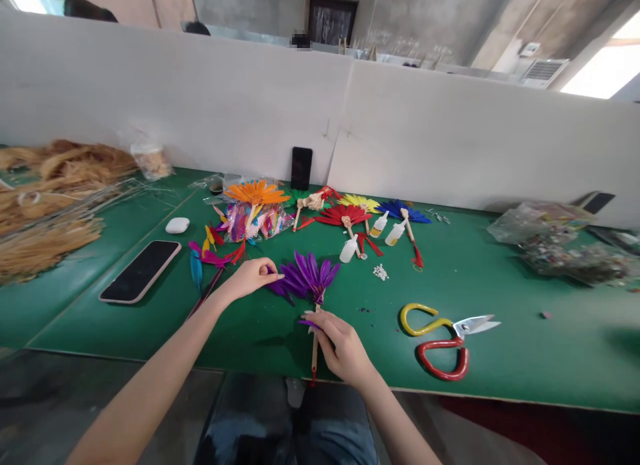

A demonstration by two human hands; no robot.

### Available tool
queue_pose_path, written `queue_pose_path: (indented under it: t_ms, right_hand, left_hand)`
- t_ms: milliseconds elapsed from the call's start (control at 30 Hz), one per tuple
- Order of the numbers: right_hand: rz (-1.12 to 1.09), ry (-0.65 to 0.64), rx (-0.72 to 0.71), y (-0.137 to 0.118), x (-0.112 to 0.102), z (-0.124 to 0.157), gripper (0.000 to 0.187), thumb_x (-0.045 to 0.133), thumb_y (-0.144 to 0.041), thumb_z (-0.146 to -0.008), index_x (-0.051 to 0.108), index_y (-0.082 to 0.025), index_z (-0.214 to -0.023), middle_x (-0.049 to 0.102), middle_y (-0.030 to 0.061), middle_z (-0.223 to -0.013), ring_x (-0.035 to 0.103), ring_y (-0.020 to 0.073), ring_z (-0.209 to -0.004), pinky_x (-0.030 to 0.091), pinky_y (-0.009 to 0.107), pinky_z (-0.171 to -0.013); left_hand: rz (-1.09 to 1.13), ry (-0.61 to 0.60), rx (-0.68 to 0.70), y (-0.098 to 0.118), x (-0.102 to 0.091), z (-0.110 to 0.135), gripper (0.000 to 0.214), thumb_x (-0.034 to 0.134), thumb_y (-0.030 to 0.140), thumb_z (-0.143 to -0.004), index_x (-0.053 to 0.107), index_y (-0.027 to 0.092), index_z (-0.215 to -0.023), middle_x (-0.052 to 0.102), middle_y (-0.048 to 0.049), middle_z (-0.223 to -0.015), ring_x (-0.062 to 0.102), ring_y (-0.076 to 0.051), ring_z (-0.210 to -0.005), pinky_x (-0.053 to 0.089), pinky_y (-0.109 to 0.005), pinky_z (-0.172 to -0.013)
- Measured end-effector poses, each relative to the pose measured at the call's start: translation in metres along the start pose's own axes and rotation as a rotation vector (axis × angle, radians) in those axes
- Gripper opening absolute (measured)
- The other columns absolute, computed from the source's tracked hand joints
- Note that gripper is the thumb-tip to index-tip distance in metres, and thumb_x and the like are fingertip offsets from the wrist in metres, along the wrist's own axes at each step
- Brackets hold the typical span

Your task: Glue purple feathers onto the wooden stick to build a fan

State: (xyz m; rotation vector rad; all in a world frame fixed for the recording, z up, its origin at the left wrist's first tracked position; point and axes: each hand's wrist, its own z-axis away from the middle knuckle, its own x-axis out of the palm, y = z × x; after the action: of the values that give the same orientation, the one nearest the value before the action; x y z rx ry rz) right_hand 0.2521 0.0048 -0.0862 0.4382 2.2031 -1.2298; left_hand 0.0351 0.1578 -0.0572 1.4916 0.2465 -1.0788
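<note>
A small fan of purple feathers [313,276] lies on the green table in front of me, its wooden handle [315,355] pointing towards me with a red cord at the end. My right hand [343,345] is closed over the handle, a single purple feather [306,323] pinched at its fingertips. To the left of the fan, my left hand [254,278] is in a pinch at some loose purple feathers [280,288]. Its fingertips seem to grip one of them, though they partly hide it. Pink, blue and yellow loose feathers [207,255] lie beside my left forearm.
Scissors [457,331] with yellow and red handles lie open at right. Glue bottles [349,249], white beads [381,272] and several finished feather fans [345,216] lie farther back. A phone [141,271] and straw-coloured fibre [65,171] are at left. A white partition [225,98] borders the table.
</note>
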Motion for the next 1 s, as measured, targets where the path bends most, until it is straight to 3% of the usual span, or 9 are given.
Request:
queue_pose_path:
  t_ms: [167, 367, 467, 533, 633, 733, 867, 1000]
  right_hand:
    - [0.105, 0.163, 0.019, 0.004, 0.002, 0.005, 0.03, 0.041, -0.01, -0.086, 0.053, -0.019, -0.112, 0.065, 0.0085, -0.101, 0.059, 0.0196, -0.101, 0.048, 0.036, -0.089]
    - [0.139, 0.136, 0.029, 0.005, 0.003, 0.004, 0.028, 0.039, -0.012, -0.088, 0.053, -0.017, -0.111, 0.065, 0.0101, -0.103, 0.058, 0.0201, -0.104, 0.049, 0.035, -0.089]
    - [0.128, 0.118, 0.056, 0.004, 0.002, 0.003, 0.029, 0.038, -0.013, -0.088, 0.052, -0.018, -0.113, 0.064, 0.01, -0.105, 0.058, 0.0202, -0.105, 0.048, 0.036, -0.091]
    - [0.118, 0.134, 0.071, 0.004, 0.002, 0.003, 0.03, 0.037, -0.014, -0.089, 0.052, -0.02, -0.114, 0.064, 0.0096, -0.105, 0.058, 0.0205, -0.105, 0.048, 0.037, -0.091]
    - [0.112, 0.146, 0.083, 0.004, 0.001, 0.003, 0.029, 0.037, -0.015, -0.089, 0.052, -0.02, -0.114, 0.065, 0.009, -0.104, 0.058, 0.0204, -0.104, 0.048, 0.037, -0.09]
    - [0.126, 0.12, 0.077, 0.003, 0.0, 0.002, 0.029, 0.037, -0.014, -0.089, 0.052, -0.019, -0.112, 0.065, 0.0092, -0.104, 0.058, 0.0201, -0.105, 0.048, 0.036, -0.091]
    - [0.135, 0.117, 0.092, 0.001, 0.0, 0.001, 0.029, 0.036, -0.014, -0.089, 0.052, -0.02, -0.112, 0.065, 0.0089, -0.103, 0.058, 0.0203, -0.104, 0.047, 0.037, -0.091]
    - [0.071, 0.128, 0.094, 0.001, 0.0, 0.0, 0.029, 0.036, -0.015, -0.09, 0.052, -0.021, -0.113, 0.064, 0.0081, -0.105, 0.056, 0.0198, -0.105, 0.044, 0.039, -0.094]
  left_hand:
    - [0.06, -0.109, -0.007, 0.002, 0.0, -0.002, 0.044, 0.062, 0.056, -0.062, 0.056, 0.017, -0.083, 0.04, 0.0063, -0.056, 0.038, -0.01, -0.052, 0.026, -0.021, -0.051]
    - [0.086, -0.115, -0.009, 0.001, 0.003, -0.005, 0.04, 0.062, 0.053, -0.062, 0.055, 0.017, -0.079, 0.038, 0.0065, -0.056, 0.037, -0.009, -0.051, 0.028, -0.021, -0.051]
    - [0.093, -0.046, 0.007, 0.001, 0.003, -0.004, 0.036, 0.06, 0.05, -0.066, 0.052, 0.018, -0.079, 0.036, 0.0071, -0.055, 0.037, -0.01, -0.051, 0.03, -0.021, -0.052]
    - [0.088, 0.09, 0.017, 0.003, 0.005, 0.002, 0.032, 0.057, 0.048, -0.071, 0.049, 0.019, -0.082, 0.034, 0.0076, -0.055, 0.038, -0.01, -0.051, 0.031, -0.021, -0.053]
    - [0.06, 0.251, 0.033, 0.013, 0.018, 0.022, 0.025, 0.047, 0.043, -0.081, 0.049, 0.02, -0.087, 0.036, 0.0072, -0.055, 0.039, -0.01, -0.049, 0.032, -0.021, -0.053]
    - [-0.008, 0.111, 0.127, 0.026, 0.043, 0.049, 0.022, 0.041, 0.036, -0.086, 0.056, 0.02, -0.088, 0.043, 0.004, -0.06, 0.043, -0.01, -0.051, 0.034, -0.021, -0.051]
    - [-0.243, 0.227, 0.25, 0.039, 0.07, 0.066, 0.028, 0.036, 0.029, -0.09, 0.06, 0.021, -0.1, 0.051, -0.0022, -0.083, 0.053, -0.011, -0.065, 0.04, -0.021, -0.059]
    - [-0.372, 0.235, 0.33, 0.039, 0.075, 0.061, 0.03, 0.035, 0.028, -0.09, 0.06, 0.022, -0.107, 0.05, -0.0028, -0.084, 0.054, -0.011, -0.068, 0.041, -0.021, -0.059]
